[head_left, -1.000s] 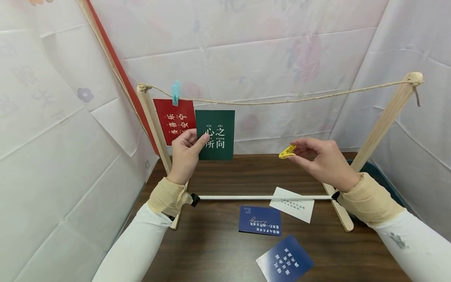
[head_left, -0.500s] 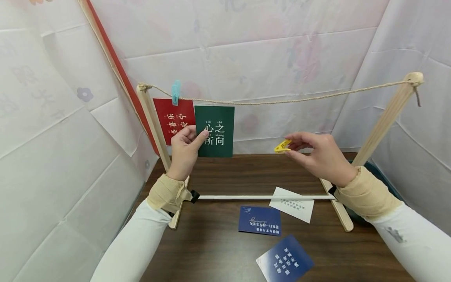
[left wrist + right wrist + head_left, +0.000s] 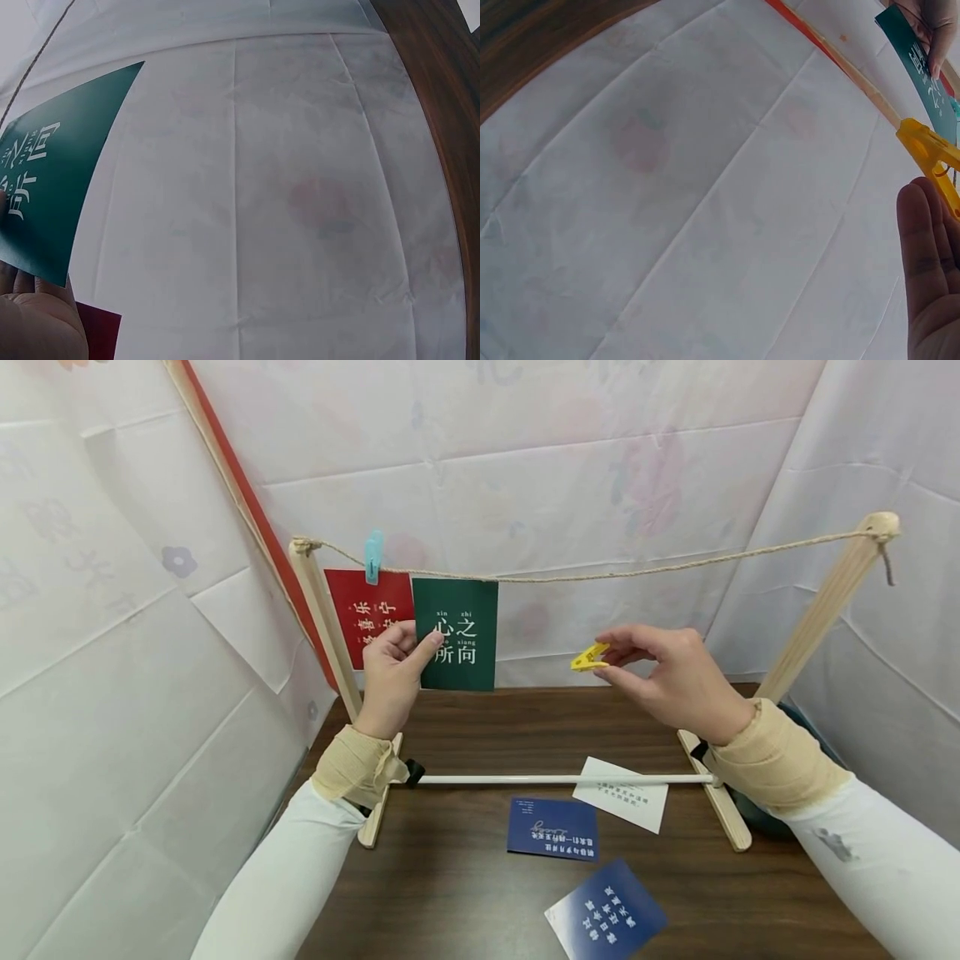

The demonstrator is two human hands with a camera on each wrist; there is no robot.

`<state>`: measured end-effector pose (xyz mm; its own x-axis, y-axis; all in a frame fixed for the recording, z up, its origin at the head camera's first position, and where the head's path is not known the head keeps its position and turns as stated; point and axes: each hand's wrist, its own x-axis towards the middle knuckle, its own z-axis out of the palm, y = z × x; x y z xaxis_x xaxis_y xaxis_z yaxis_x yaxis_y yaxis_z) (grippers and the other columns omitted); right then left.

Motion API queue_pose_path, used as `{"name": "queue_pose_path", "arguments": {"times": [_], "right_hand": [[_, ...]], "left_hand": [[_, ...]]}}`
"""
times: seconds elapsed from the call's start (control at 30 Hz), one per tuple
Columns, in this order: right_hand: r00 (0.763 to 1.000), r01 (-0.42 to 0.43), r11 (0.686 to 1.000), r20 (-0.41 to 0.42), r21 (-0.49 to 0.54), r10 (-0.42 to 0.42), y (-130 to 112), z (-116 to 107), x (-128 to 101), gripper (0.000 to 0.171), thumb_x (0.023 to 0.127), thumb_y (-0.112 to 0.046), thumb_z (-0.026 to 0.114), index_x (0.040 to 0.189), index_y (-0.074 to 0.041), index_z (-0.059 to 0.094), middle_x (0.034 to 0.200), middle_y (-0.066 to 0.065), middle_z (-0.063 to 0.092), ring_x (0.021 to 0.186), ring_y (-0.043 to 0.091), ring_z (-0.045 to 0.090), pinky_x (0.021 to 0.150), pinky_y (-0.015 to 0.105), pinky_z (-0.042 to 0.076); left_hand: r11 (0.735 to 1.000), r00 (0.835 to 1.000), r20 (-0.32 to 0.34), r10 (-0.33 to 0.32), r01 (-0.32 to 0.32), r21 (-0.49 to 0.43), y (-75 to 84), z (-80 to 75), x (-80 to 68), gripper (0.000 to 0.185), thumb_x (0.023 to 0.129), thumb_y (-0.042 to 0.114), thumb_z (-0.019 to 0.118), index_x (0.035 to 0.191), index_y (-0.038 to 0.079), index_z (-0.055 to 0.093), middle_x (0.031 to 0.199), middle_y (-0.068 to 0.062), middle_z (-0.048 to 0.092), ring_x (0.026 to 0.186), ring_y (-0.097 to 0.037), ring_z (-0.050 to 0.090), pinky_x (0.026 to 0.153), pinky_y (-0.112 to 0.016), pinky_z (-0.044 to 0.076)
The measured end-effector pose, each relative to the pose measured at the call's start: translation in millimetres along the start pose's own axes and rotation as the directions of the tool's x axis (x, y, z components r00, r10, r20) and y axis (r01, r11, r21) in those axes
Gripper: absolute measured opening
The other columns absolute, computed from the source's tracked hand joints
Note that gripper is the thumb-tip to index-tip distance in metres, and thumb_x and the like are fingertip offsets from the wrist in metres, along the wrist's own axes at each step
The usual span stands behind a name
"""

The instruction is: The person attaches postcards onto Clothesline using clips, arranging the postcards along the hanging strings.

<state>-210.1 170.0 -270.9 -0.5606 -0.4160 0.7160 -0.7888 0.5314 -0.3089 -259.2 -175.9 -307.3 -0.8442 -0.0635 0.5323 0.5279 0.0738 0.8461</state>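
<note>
Currently: green card (image 3: 455,633) held up at the string (image 3: 600,577), yellow clip (image 3: 589,657) held to its right.

Left hand (image 3: 393,672) pinches the green card by its lower left edge, thumb on the printed face, so this grip is closed on the card; the card's top edge sits at the string, just right of a red card (image 3: 360,614) that hangs from a blue clip (image 3: 373,557). Right hand (image 3: 671,681) pinches the yellow clip between thumb and fingers, so this grip is closed on the clip, which is below the string and apart from the green card. The string runs between two wooden posts (image 3: 821,610) on the table (image 3: 465,893). Near the person, two blue cards (image 3: 552,828) and one white card (image 3: 621,794) lie flat on the table.
</note>
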Motion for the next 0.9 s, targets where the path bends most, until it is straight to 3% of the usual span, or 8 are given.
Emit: {"name": "queue_pose_path", "arguments": {"times": [0.27, 0.9], "right_hand": [[0.998, 0.056, 0.998, -0.022, 0.035, -0.055, -7.3, -1.3, 14.0, 0.033, 0.084, 0.009, 0.088, 0.115, 0.004, 0.078, 0.101, 0.013, 0.083, 0.080, 0.023, 0.079, 0.081, 0.004, 0.051], [0.987, 0.154, 0.988, -0.049, -0.012, -0.154, -24.5, -1.1, 47.0, 0.026, 0.084, 0.010, 0.088, 0.106, 0.006, 0.076, 0.098, 0.016, 0.082, 0.078, 0.025, 0.080, 0.082, 0.001, 0.048]], "left_hand": [[1.000, 1.000, -0.003, -0.006, 0.006, -0.007, -0.1, -0.6, 2.4, 0.026, 0.103, 0.012, 0.076, 0.122, -0.006, 0.071, 0.100, 0.012, 0.081, 0.093, -0.005, 0.080, 0.085, -0.028, 0.065], [1.000, 1.000, -0.001, -0.008, 0.008, -0.012, 0.1, -1.1, 2.5, 0.024, 0.104, 0.012, 0.074, 0.120, -0.005, 0.070, 0.101, 0.012, 0.081, 0.093, -0.006, 0.080, 0.087, -0.029, 0.065]]}}
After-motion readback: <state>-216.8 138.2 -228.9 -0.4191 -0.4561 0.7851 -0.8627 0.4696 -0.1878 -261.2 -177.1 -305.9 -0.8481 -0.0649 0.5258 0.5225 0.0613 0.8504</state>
